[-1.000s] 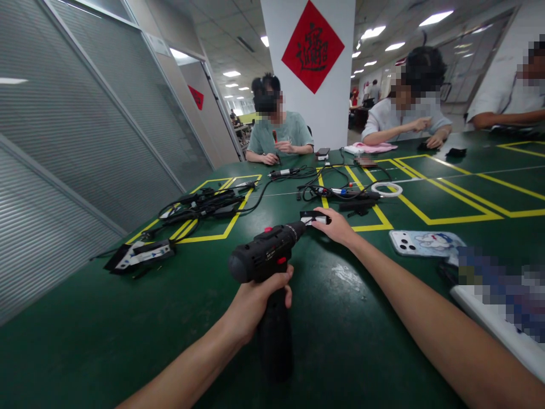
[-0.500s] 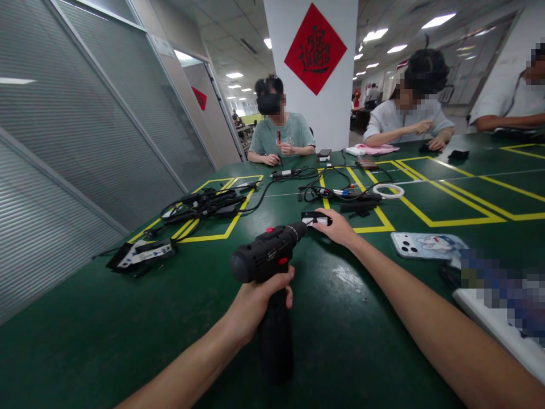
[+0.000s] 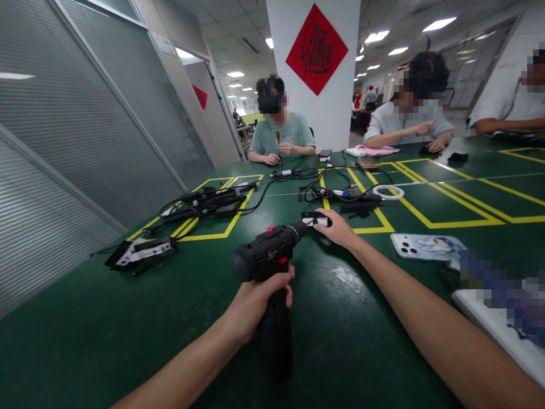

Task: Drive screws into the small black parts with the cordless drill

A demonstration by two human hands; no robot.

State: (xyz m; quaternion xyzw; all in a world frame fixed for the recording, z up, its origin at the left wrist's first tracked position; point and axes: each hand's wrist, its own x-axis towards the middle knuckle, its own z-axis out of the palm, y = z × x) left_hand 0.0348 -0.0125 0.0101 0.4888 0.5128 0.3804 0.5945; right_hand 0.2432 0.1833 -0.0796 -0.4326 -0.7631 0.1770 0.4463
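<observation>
My left hand (image 3: pixel 255 301) is wrapped round the grip of a black cordless drill (image 3: pixel 268 267) with a red button on top. Its nose points away from me at a small black and white part (image 3: pixel 314 219) lying on the green table (image 3: pixel 128 329). My right hand (image 3: pixel 338 228) rests on that small part, fingers curled over its right end, holding it down on the table. The drill's tip sits right at the part's left end.
A phone in a cartoon case (image 3: pixel 426 246) lies right of my right arm. Black cables and chargers (image 3: pixel 200 204) sprawl over yellow floor-tape boxes. A black and white device (image 3: pixel 140 253) lies at left. A white ring (image 3: pixel 388 191) sits beyond. Three people sit across the table.
Nothing has shifted apart from a slight drift of the view; both hands, the drill and the small part stay as they were.
</observation>
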